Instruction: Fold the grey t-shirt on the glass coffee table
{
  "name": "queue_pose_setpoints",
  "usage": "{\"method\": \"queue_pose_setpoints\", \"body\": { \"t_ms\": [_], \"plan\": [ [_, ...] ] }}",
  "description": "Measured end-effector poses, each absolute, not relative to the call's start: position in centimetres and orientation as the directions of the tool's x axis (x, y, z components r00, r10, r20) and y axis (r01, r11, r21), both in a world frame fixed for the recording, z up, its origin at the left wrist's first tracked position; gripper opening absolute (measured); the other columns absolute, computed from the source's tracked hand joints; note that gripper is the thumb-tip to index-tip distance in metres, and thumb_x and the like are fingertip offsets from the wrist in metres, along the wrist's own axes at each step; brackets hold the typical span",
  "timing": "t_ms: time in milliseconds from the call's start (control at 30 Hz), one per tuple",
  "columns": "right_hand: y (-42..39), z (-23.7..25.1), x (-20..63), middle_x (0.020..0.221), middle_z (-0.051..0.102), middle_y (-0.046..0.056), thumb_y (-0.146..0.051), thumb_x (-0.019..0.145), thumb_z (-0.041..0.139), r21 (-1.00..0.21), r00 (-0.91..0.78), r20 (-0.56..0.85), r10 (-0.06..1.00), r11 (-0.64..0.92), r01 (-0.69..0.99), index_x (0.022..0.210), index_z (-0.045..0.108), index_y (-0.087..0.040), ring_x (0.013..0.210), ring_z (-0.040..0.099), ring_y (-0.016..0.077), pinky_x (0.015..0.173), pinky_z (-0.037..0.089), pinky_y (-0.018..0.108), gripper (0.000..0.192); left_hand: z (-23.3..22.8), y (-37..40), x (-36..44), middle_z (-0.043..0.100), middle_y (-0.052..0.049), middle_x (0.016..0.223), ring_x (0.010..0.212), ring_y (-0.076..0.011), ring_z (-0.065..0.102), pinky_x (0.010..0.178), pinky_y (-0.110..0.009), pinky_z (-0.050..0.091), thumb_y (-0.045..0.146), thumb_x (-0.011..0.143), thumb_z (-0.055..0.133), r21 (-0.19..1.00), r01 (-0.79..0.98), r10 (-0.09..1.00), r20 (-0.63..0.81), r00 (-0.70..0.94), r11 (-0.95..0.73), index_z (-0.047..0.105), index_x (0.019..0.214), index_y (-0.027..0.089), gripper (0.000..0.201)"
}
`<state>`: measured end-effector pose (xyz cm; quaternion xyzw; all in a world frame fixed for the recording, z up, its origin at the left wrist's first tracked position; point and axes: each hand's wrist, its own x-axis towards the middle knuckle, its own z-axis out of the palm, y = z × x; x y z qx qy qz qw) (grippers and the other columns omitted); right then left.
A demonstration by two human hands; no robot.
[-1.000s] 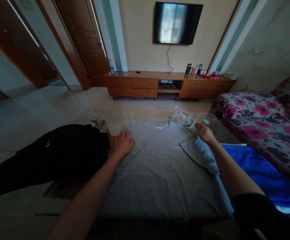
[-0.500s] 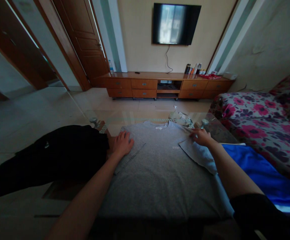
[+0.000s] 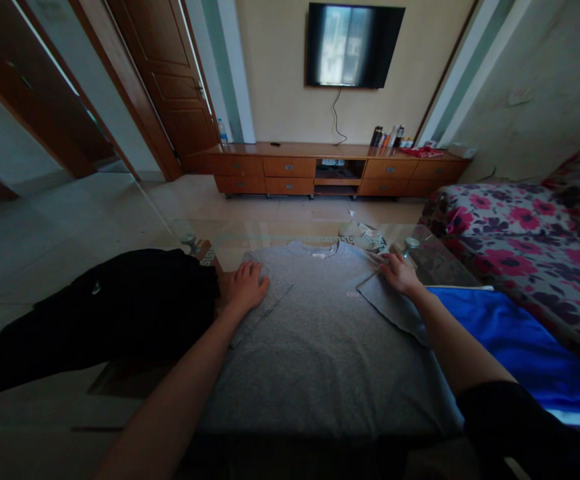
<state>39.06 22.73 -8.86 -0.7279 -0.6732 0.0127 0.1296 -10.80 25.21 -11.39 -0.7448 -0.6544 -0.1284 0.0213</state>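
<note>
Grey T-shirt lies face up and spread flat on the glass table right in front of me, collar at the far edge, hem toward my body.

From the head camera, the only view I have: my left hand rests palm down with fingers spread and flat on the shirt's left shoulder, where the left sleeve is folded in over the body. It presses and grips nothing. My right hand lies on the right shoulder, fingers laid flat on the folded-in right sleeve; I cannot tell whether the fingertips pinch the cloth or only press it. So the shirt sits between and under both hands, its chest and lower half stretching back toward me between my forearms.

Just left of the shirt, touching its edge, lie black trousers. To the right lies a blue garment with a white edge, close beside my right forearm. A flowered sofa stands further right. Across the room I see a wooden cabinet and a television on the wall.
</note>
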Motion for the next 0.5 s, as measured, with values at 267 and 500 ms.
{"method": "queue_pose_setpoints", "body": {
  "t_ms": [267,500],
  "plan": [
    [21.8,-11.0,39.1,0.17,0.014,0.009,-0.058,0.104,0.015,-0.214,0.159,0.071,0.985,-0.14,0.967,0.163,0.021,-0.02,0.156,0.012,0.0281,0.124,0.019,0.051,0.071,-11.3,25.3,-10.8,0.046,-0.014,0.154,0.145,-0.03,0.037,0.119,-0.045,0.027,0.044,0.097,0.041,0.175,0.971,0.959,0.261,0.11,-0.16,0.05,0.143,0.019,0.053],
    [20.4,-3.0,43.2,0.144,0.055,0.019,-0.047,0.105,0.024,-0.282,0.138,0.404,0.904,-0.021,0.959,0.144,0.051,-0.01,0.137,0.047,0.0287,0.114,0.038,0.041,0.059,-9.6,23.2,-10.6,0.069,-0.012,0.11,0.112,-0.027,0.059,0.105,-0.043,0.042,0.035,0.1,0.034,0.146,0.966,0.934,0.319,0.159,-0.214,0.069,0.105,0.021,0.038]
  ]
}}
